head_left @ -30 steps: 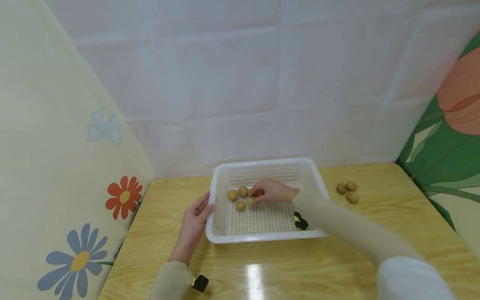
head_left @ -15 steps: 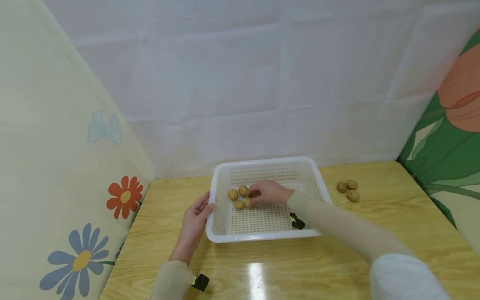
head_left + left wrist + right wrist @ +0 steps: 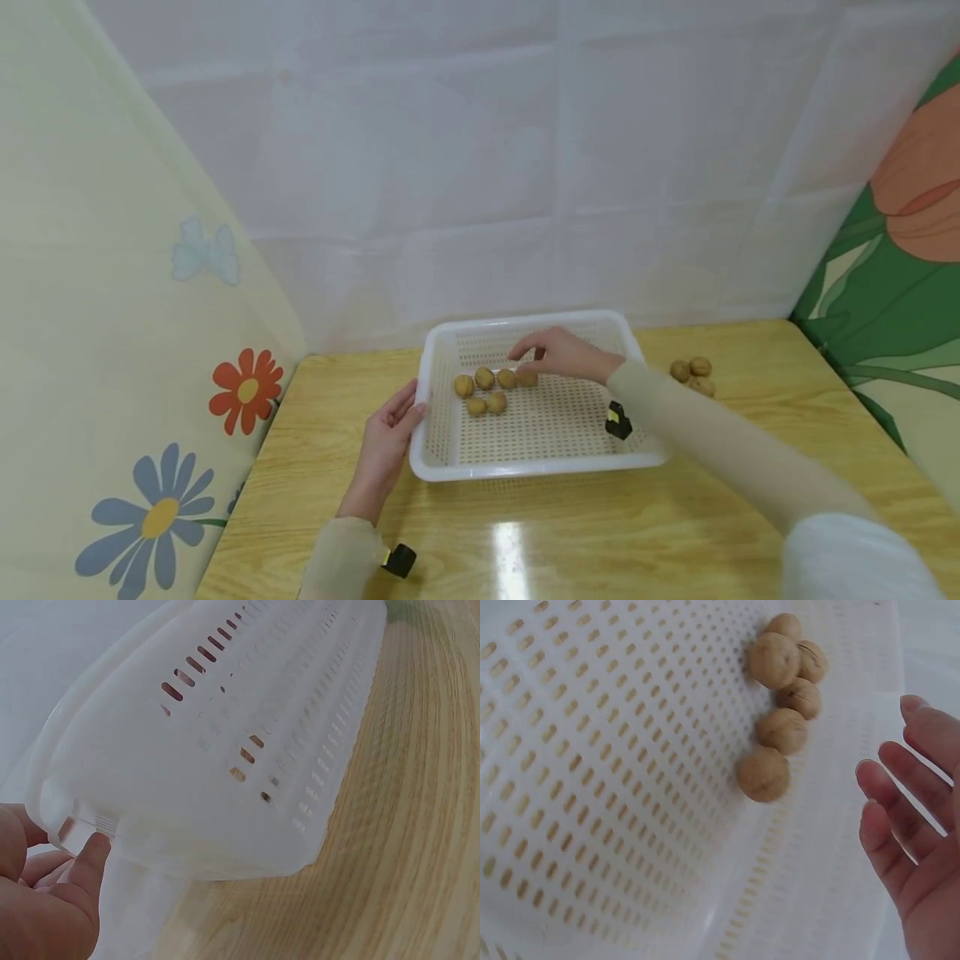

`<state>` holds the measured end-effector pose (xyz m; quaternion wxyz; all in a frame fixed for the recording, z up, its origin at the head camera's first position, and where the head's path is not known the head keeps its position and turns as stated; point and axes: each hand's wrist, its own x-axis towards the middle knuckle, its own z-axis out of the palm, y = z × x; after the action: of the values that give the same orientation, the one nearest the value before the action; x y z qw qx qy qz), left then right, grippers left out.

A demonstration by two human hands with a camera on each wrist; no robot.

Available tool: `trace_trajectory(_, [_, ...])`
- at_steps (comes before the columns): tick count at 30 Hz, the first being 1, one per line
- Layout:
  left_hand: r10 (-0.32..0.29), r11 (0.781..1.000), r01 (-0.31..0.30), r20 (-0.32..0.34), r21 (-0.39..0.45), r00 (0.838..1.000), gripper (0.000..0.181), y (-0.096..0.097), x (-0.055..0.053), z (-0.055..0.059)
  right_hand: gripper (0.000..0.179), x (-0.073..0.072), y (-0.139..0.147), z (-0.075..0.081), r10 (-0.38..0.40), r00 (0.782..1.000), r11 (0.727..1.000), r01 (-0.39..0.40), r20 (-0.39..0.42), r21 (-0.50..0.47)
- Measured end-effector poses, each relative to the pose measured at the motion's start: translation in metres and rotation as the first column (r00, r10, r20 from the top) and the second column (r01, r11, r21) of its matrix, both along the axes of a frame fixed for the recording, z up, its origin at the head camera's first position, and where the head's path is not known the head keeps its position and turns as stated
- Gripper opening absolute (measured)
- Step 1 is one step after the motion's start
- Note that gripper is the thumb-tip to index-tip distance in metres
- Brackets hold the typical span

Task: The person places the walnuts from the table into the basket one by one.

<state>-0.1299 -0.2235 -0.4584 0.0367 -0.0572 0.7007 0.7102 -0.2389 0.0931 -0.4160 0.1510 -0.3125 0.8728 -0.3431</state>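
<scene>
My left hand point(image 3: 384, 448) grips the left end of a white plastic basket point(image 3: 540, 473), its fingers at the rim. In the left wrist view, that hand point(image 3: 52, 892) holds the edge of the basket point(image 3: 150, 757) from outside. Several walnuts point(image 3: 484, 379) lie in two short rows on the basket's left half. My right hand point(image 3: 566, 354) hovers over the back of the basket, partly in front of the rightmost walnut point(image 3: 528, 379). In the right wrist view, the right hand point(image 3: 922, 810) has loosely bent fingers with nothing between them, apart from the walnuts point(image 3: 763, 775).
Three more walnuts point(image 3: 701, 367) sit close together on the wooden table point(image 3: 615, 533), right of the basket. A white cloth wall point(image 3: 420, 192) stands behind the table, with patterned panels at both sides.
My right hand has let go of a walnut beside the front one, then risen back and to the right. More walnuts now show beneath it. My left hand keeps its grip on the basket.
</scene>
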Motion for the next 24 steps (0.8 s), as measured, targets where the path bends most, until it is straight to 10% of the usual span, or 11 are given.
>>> trace_trajectory(10, [0.007,1.0,-0.007,0.006,-0.005,1.0,0.053,0.002,-0.001,-0.002,0.031,0.011,0.051,0.038,-0.073,0.991,0.997,0.07,-0.109,-0.039])
trace_trajectory(24, [0.009,1.0,-0.009,0.007,0.007,1.0,0.053,0.002,-0.002,-0.003,0.028,0.038,0.135,0.041,-0.224,0.962,0.974,0.216,-0.158,-0.064])
